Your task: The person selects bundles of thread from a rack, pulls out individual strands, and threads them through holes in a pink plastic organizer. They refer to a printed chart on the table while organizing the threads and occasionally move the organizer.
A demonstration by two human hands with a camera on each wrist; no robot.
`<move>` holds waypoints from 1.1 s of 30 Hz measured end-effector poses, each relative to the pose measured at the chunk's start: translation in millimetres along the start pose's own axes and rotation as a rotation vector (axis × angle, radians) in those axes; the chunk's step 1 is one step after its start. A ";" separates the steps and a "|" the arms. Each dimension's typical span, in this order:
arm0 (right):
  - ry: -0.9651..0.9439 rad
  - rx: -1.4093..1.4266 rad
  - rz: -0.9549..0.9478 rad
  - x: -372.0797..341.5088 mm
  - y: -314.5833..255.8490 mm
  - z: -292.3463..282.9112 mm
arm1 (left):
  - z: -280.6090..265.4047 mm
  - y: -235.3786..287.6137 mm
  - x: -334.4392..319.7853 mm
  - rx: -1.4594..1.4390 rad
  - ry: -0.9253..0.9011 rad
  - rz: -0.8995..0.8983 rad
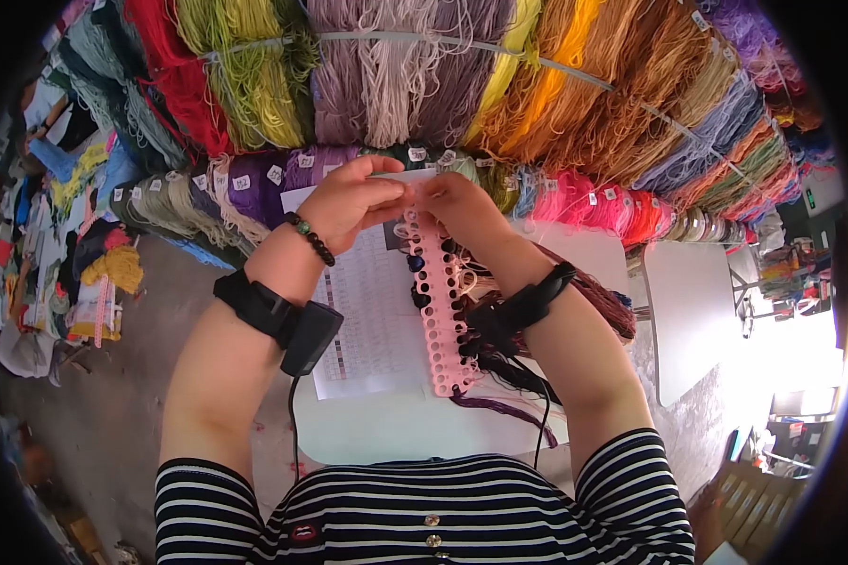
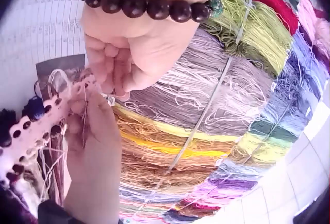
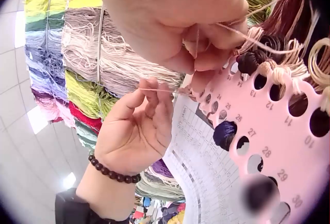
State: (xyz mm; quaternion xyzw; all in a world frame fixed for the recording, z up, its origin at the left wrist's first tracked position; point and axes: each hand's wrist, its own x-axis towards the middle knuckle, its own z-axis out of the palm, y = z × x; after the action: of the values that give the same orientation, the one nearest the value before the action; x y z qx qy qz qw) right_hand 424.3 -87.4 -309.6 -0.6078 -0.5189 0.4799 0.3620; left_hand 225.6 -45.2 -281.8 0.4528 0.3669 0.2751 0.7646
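Observation:
A pink plastic floss organizer (image 1: 440, 348), punched with numbered holes, lies lengthwise before me over a printed chart (image 1: 372, 339). My right hand (image 1: 466, 209) grips its far end, and a pale thread (image 3: 238, 31) runs between that hand's fingers. Beside it my left hand (image 1: 349, 205) pinches a strand of pale pink thread (image 3: 153, 90) between thumb and fingertips, close to the organizer's end. Dark blue floss (image 3: 225, 134) is looped through one edge hole, with cream floss (image 3: 281, 74) and black floss along the edges. The right fingers partly hide the end holes.
Large bundles of coloured yarn (image 1: 396, 85) are stacked behind the white table (image 1: 377, 428). Dark red and brown skeins (image 1: 584, 292) lie under my right forearm, and purple floss (image 1: 509, 414) trails toward the near edge. Another white table (image 1: 693, 320) stands to the right.

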 end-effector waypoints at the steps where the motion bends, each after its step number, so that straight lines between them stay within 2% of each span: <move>1: -0.009 0.014 0.001 2.4 4.1 -1.7 | 2.7 0.2 -1.1 -0.024 -0.005 -0.011; 6: -0.025 0.129 0.010 3.7 12.5 -1.7 | -7.0 -6.9 5.0 -0.137 -0.052 -0.024; 8: -0.039 0.207 0.033 -0.4 9.4 -2.6 | -4.2 -8.3 6.3 0.007 -0.045 0.006; 11: -0.108 0.599 0.159 -10.6 -2.6 -10.3 | 8.2 -23.5 11.7 0.179 -0.079 0.140; 13: -0.154 0.655 0.160 -11.0 -2.7 -8.6 | 9.7 -32.8 14.0 0.271 -0.112 0.202; 14: -0.176 0.682 0.159 -11.2 -2.9 -8.0 | 5.9 -33.8 14.8 0.499 -0.024 0.243; 16: -0.128 0.384 0.142 -10.4 -2.0 1.4 | -0.4 -26.9 9.4 0.953 0.153 0.322; 17: -0.103 0.234 0.131 -9.8 -1.2 5.6 | -9.7 -24.3 8.7 0.926 0.262 0.388; 19: -0.086 0.153 0.118 -11.3 0.0 10.1 | -33.5 -11.9 2.5 0.865 0.484 0.520; 21: -0.078 0.106 0.115 -8.7 5.0 11.0 | -44.5 7.0 -28.1 0.326 0.442 0.221; 22: -0.115 0.014 0.045 0.0 19.9 13.2 | -44.2 15.4 -45.0 0.218 0.508 0.173; 24: -0.154 -0.165 -0.075 26.3 56.2 15.1 | -77.2 22.6 -78.7 0.054 0.419 0.251; 25: -0.154 -0.139 -0.114 31.9 66.3 21.9 | -99.4 24.6 -98.3 -0.084 0.411 0.359; 26: -0.163 -0.101 -0.169 38.0 73.4 26.1 | -125.9 34.2 -116.8 -0.209 0.113 0.474; 27: -0.181 0.025 -0.213 43.2 85.2 33.8 | -163.9 28.5 -136.8 -0.237 0.177 0.584; 28: -0.216 0.192 -0.246 52.6 100.4 43.0 | -226.4 19.6 -155.2 -0.403 0.014 0.652; 29: -0.253 0.364 -0.260 64.9 115.7 48.8 | -310.8 -8.7 -162.0 -0.379 0.544 0.885; 30: -0.298 0.512 -0.265 80.3 135.6 51.6 | -287.0 11.8 -177.6 -0.332 0.792 0.776; 32: -0.073 0.065 -0.123 -11.5 4.8 15.8 | -226.6 19.4 -200.7 -0.231 0.936 0.510; 33: -0.034 0.114 -0.109 -23.1 -9.4 -1.9 | -193.5 13.9 -209.6 -0.190 0.959 0.397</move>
State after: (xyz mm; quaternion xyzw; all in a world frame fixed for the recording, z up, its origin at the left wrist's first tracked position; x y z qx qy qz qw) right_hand 423.4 -108.0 -295.4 -0.5491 -0.5291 0.4983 0.4126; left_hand -53.9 -102.0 -266.0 0.2653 0.5562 0.6231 0.4816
